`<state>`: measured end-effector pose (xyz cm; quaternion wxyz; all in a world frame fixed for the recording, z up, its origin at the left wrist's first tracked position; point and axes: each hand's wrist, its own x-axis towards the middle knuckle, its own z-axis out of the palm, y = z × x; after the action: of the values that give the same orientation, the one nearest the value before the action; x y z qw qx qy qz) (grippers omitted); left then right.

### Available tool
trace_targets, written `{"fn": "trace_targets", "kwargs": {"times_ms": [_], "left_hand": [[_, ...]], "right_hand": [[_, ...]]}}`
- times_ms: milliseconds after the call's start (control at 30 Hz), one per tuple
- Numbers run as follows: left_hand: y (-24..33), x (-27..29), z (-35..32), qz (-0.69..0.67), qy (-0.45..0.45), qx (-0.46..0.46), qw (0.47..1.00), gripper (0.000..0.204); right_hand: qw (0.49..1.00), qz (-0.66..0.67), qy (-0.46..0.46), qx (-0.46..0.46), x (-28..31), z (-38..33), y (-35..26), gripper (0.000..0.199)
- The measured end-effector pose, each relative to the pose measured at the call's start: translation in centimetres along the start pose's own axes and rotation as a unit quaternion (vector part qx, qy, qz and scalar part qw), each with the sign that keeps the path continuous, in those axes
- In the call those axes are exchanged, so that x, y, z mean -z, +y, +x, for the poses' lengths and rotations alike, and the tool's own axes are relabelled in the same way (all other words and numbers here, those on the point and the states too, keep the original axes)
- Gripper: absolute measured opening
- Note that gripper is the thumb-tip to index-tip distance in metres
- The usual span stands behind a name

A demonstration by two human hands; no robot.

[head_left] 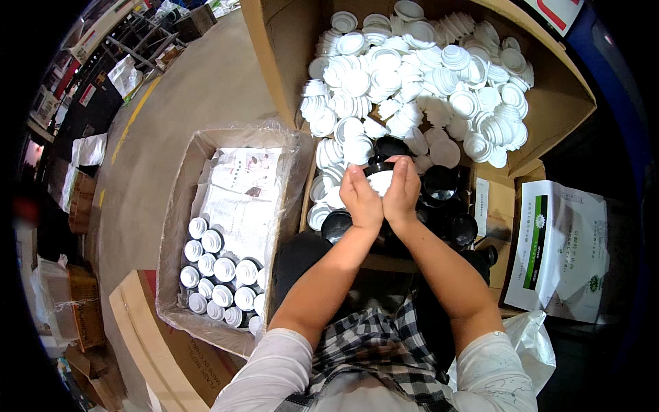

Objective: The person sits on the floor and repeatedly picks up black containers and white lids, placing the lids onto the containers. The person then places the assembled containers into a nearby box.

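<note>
The grip of the left hand and right hand is clasped from both sides around a black-rimmed white piece, held between the palms, probably for even support. A carton of lids lies ahead, likely for easy reach; black cups crowd the hands, perhaps limiting room, and white-topped pieces stand in a box

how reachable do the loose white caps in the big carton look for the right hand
Probably yes: the white caps lie just beyond the right hand, with no obvious barrier between. It does share a black-rimmed white piece with the left hand, so it may need to let go first.
</note>
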<state>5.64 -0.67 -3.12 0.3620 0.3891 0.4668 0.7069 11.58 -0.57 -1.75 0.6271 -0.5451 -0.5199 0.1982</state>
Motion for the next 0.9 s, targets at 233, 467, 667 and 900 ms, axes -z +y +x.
{"fn": "trace_targets", "kwargs": {"times_ms": [233,467,667,900], "left_hand": [[-2.9,-0.6,1.1,0.054,-0.006,0.007,0.999,0.036],[-4.6,0.4,1.5,0.108,-0.014,-0.005,0.994,0.028],[1.4,7.0,3.9,-0.049,-0.147,0.158,0.975,0.017],[-4.9,32.5,7.9,0.127,0.239,0.212,0.939,0.028]], "right_hand": [[0.997,-0.051,0.016,-0.061,-0.6,0.8,3.1,0.046],[0.997,-0.029,0.036,-0.063,-2.3,0.1,5.5,0.043],[0.914,0.279,-0.097,-0.279,-0.4,2.2,0.6,0.062],[0.916,0.188,-0.167,-0.312,1.7,0.9,-0.4,0.057]]}}
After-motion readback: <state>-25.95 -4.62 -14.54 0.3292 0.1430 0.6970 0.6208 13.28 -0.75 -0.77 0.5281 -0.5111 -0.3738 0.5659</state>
